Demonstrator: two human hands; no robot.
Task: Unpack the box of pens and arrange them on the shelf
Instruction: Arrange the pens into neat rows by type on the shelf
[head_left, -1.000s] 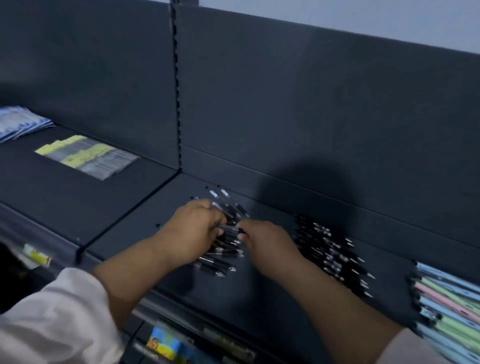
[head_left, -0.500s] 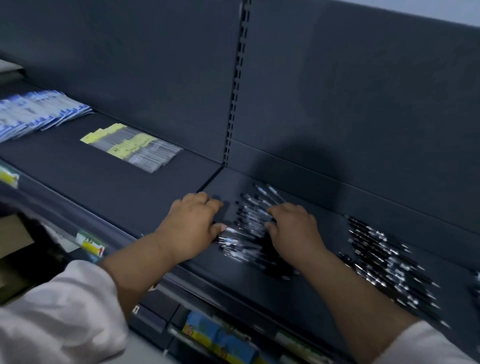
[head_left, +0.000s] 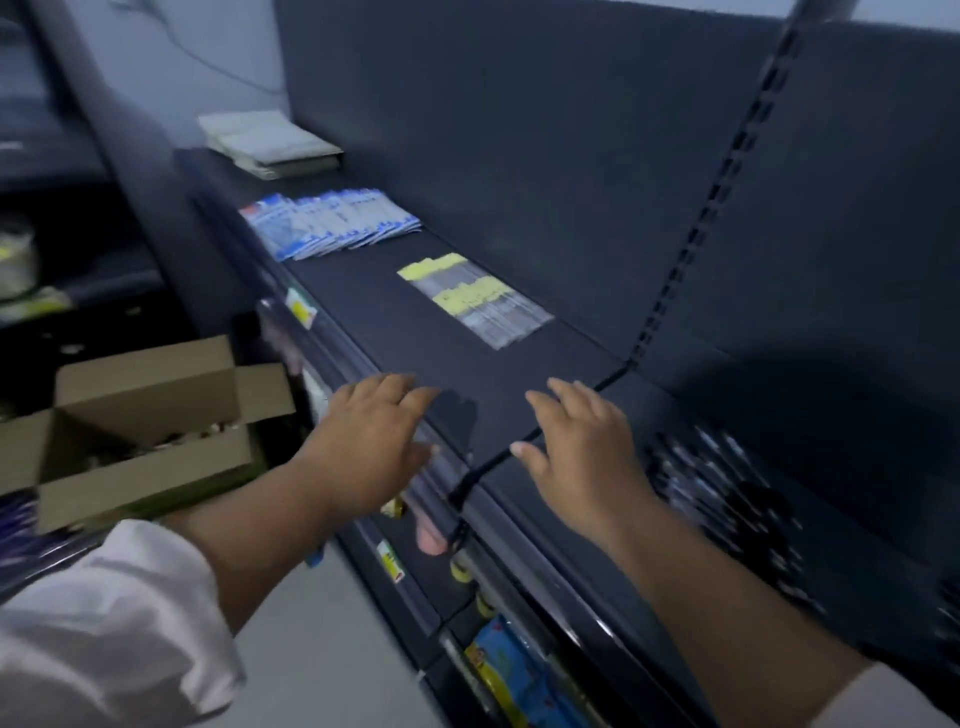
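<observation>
- the left hand (head_left: 371, 441) is released, with its fingers spread and nothing in it; it hangs over the front edge of the dark shelf (head_left: 415, 358). whether it touches the shelf cannot be told.
- the right hand (head_left: 582, 447) is likewise released and holds nothing. its fingers are straight and point toward the back panel, above the seam where 2 shelf sections meet.
- the pens (head_left: 727, 499) lie in a dark, blurred pile on the shelf just to the right of the right hand, apart from its fingers. they are too smeared to count.
- the cardboard box (head_left: 140, 431) sits to the left of the left hand and lower than the shelf, with its flaps open. small items show inside it, too blurred to name.
- beyond both hands, between them and farther along the shelf, lies a flat row of clear packets with yellow labels (head_left: 478, 299).
- farther still, beyond the left hand, is a fan of blue and white packets (head_left: 332, 223). a pale folded stack (head_left: 270, 145) sits at the shelf's far end.
- a slotted upright (head_left: 701, 234) rises from the back panel beyond the right hand.
- white sleeves (head_left: 104, 623) cover both forearms near the camera.
- below the hands, a lower shelf holds colourful packages (head_left: 519, 675).
</observation>
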